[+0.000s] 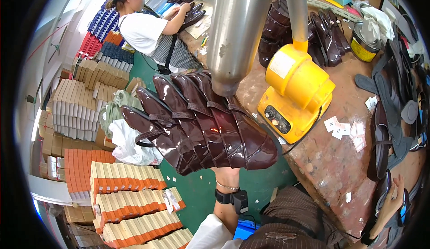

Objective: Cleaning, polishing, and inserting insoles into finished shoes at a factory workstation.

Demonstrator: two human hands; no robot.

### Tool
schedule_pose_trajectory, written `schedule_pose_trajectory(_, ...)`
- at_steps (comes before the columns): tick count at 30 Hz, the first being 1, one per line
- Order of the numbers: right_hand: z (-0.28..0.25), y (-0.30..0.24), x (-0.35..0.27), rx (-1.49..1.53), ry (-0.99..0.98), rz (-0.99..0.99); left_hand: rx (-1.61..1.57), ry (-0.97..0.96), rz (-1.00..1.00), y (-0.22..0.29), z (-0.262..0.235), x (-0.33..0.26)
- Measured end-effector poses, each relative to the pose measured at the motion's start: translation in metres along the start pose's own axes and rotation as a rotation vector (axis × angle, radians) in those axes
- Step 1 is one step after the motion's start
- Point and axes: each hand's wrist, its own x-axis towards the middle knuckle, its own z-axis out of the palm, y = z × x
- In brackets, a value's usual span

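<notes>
My left hand [226,174] is raised and mostly hidden beneath several glossy dark brown strapped shoes [210,128], which it holds overlapped in a fan. Their toes point toward the upper left and lower right. Just above them hangs the rounded end of a thick metal tube [235,47]. At the far lower right, my right hand [394,199] lies among more dark shoes, its fingers stretched out. A dark shoe [382,191] is right beside those fingers; I cannot tell whether they touch it. Near the held shoes, on the bench, stands a yellow blower-like machine [298,92] with a knobbed panel.
The worn workbench [318,168] carries paper tags [338,127], a round tin [365,43], dark insoles [389,87] and more shoes [329,38]. Across it, a person [143,29] handles shoes. Stacked boxes [130,179] and white plastic bags [130,143] are on the left.
</notes>
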Motion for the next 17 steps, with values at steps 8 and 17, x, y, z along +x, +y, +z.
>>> schedule_pose_trajectory(8, 0.001, -0.003, 0.004, 0.0, -0.01, -0.031, 0.048, 0.155, 0.058, 0.003, 0.005, 0.015)
schedule_pose_trajectory(17, -0.001, -0.023, 0.025, 0.045, -0.038, -0.079, 0.15, 0.032, 0.033, 0.014, 0.003, -0.001)
